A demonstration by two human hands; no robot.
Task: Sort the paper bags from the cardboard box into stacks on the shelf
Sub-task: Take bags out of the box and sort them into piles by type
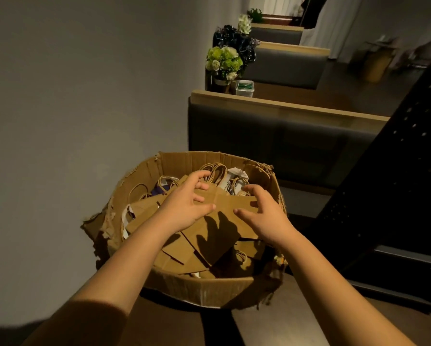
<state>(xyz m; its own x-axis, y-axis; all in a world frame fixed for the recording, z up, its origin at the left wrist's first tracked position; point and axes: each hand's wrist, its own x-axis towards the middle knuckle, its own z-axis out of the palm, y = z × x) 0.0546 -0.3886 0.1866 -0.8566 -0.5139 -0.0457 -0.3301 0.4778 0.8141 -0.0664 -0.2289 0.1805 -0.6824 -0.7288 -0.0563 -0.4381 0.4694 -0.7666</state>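
Both hands reached into the torn cardboard box [202, 288]. The left hand [184, 208] lay with fingers spread and slightly bent on the top brown paper bag [224, 203]. The right hand [262, 216] hovered beside it, fingers loosely curled, gripping nothing.

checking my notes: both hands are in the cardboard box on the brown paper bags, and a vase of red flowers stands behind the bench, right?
Not quite: the flowers are green and white, not red, as the head view shows. The rest holds: both the left hand and right hand are on brown paper bags in the cardboard box.
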